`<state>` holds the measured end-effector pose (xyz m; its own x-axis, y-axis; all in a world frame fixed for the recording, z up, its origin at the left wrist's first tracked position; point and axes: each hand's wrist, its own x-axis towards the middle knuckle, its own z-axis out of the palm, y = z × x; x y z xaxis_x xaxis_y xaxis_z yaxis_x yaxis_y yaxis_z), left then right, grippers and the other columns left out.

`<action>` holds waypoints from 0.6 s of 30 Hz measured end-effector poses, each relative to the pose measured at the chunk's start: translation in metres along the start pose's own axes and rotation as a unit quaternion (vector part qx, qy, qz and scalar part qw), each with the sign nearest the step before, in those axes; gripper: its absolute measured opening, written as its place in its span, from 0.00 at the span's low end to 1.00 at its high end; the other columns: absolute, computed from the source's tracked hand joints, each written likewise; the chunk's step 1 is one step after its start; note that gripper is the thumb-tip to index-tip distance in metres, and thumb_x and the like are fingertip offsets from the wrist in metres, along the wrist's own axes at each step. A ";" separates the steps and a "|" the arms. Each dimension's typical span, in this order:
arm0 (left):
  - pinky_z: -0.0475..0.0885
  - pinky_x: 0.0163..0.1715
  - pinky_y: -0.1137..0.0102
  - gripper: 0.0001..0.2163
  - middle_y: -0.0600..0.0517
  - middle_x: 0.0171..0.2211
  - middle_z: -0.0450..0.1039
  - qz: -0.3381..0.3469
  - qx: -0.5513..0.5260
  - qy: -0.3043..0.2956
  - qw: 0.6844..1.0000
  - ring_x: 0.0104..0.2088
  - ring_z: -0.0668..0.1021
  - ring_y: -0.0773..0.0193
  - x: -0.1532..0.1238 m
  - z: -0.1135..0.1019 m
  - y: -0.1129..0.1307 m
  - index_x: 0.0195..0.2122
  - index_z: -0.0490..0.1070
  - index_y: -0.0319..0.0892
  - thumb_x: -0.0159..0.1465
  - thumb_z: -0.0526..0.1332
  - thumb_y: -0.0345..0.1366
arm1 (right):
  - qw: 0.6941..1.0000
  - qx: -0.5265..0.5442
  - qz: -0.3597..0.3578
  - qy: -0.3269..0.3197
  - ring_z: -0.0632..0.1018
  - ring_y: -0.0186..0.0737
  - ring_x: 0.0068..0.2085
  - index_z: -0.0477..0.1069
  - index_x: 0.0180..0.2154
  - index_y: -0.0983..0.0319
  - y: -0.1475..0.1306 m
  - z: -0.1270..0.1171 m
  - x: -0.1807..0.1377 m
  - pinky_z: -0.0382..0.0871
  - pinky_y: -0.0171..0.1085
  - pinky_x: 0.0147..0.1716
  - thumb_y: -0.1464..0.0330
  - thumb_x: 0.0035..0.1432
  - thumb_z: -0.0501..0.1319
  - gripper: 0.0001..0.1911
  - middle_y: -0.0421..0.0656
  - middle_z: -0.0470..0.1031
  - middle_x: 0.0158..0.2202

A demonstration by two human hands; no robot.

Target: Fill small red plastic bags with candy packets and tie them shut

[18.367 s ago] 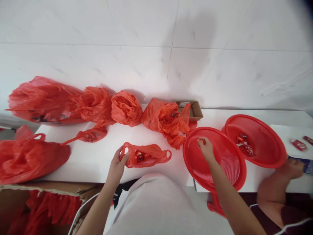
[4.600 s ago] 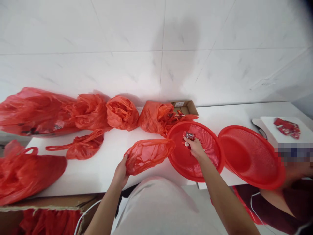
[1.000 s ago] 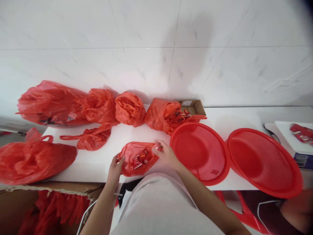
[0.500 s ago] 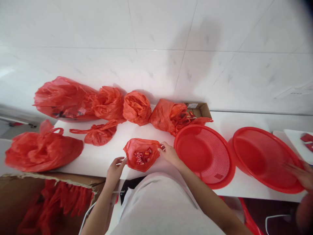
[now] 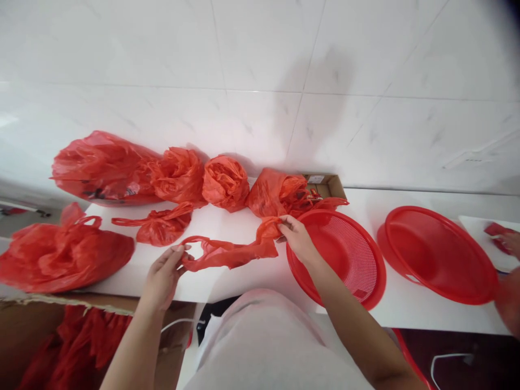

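A red plastic bag (image 5: pixel 235 253) is stretched sideways between my two hands above the white table. My left hand (image 5: pixel 164 273) is closed on one of its handle loops, and my right hand (image 5: pixel 296 235) pinches the opposite end. What lies inside the bag is hidden now by the folded plastic. Right beside my right forearm stands a red perforated basket (image 5: pixel 363 260), partly covered by that arm. A small red bag (image 5: pixel 162 227) with its handle stretched out lies just beyond my left hand.
Several filled red bags (image 5: pixel 225 181) line the wall, with a cardboard box (image 5: pixel 335 187) behind them. At left are a large tied bag (image 5: pixel 65 257) and a carton (image 5: pixel 40 325) of red bags. A second basin (image 5: pixel 442 254) and another person's hand (image 5: pixel 512 241) are at right.
Both hands have lifted and moved apart, pulling the bag from open-mouthed to stretched by its handles. The other person's hand has left the right basin and now touches a red item.
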<state>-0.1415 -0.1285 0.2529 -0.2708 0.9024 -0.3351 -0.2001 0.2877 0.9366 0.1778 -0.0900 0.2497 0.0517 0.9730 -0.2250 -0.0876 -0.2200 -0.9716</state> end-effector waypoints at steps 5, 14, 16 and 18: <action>0.71 0.47 0.64 0.14 0.49 0.34 0.76 0.063 0.067 -0.027 0.995 0.42 0.76 0.56 -0.004 0.010 0.003 0.30 0.76 0.41 0.51 0.70 0.47 | 0.993 -0.077 -0.087 -0.004 0.72 0.33 0.30 0.69 0.34 0.60 -0.024 -0.002 -0.010 0.68 0.33 0.30 0.62 0.54 0.59 0.09 0.38 0.71 0.30; 0.70 0.49 0.60 0.24 0.48 0.44 0.76 0.075 0.084 -0.184 0.976 0.47 0.75 0.52 -0.033 0.055 0.017 0.50 0.71 0.46 0.50 0.71 0.38 | 0.965 -0.186 -0.174 -0.065 0.73 0.36 0.35 0.68 0.32 0.57 -0.049 0.023 -0.052 0.68 0.38 0.38 0.70 0.54 0.58 0.02 0.38 0.72 0.33; 0.72 0.46 0.63 0.29 0.50 0.41 0.77 0.058 0.158 -0.226 0.960 0.42 0.77 0.54 -0.040 0.069 0.010 0.52 0.71 0.47 0.46 0.72 0.32 | 0.947 -0.200 -0.217 -0.126 0.73 0.37 0.38 0.69 0.32 0.56 -0.050 0.039 -0.064 0.69 0.39 0.41 0.72 0.53 0.59 0.05 0.38 0.72 0.35; 0.73 0.42 0.65 0.22 0.50 0.39 0.77 0.054 0.217 -0.288 0.931 0.38 0.77 0.55 -0.045 0.080 0.001 0.46 0.75 0.45 0.47 0.69 0.29 | 0.923 -0.213 -0.257 -0.190 0.73 0.38 0.40 0.70 0.32 0.55 -0.050 0.052 -0.073 0.69 0.40 0.44 0.71 0.53 0.61 0.05 0.39 0.72 0.36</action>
<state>-0.0542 -0.1431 0.2770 0.3078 0.9198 -0.2435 0.2324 0.1755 0.9567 0.1264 -0.1460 0.3185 -0.3823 0.8930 0.2376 0.2553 0.3492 -0.9016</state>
